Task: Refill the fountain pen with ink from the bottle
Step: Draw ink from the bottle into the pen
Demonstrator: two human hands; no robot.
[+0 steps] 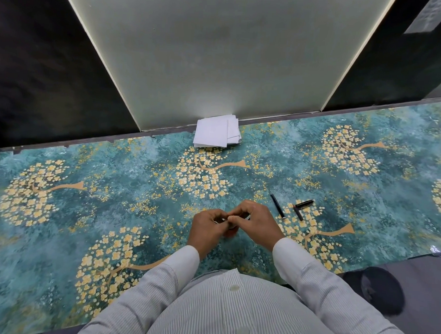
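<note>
Centrally, both hands together low over the table (63,211), covered in a teal sheet with yellow blossom trees. Left hand (207,229) curled, fingers bent round something small between the two hands; right hand (256,221) meeting it from the other side, fingertips pinched together at the same spot. Only a sliver of a small dark and pale thing (233,226) visible between the fingers, probably the ink bottle, too hidden to tell for sure, nor whether lifted or standing on the table. Just right of the right hand, three dark pen parts lying flat: a long slim black barrel (278,205) angled away from the body, a shorter black piece with a glinting clip (304,203) beyond it, and a short brownish piece (298,213) touching the end of the clipped one. Barrel apart from the other two. At the far edge, against the pale wall panel, a small stack of white paper sheets (215,134). White striped sleeves (311,270) on both forearms.
</note>
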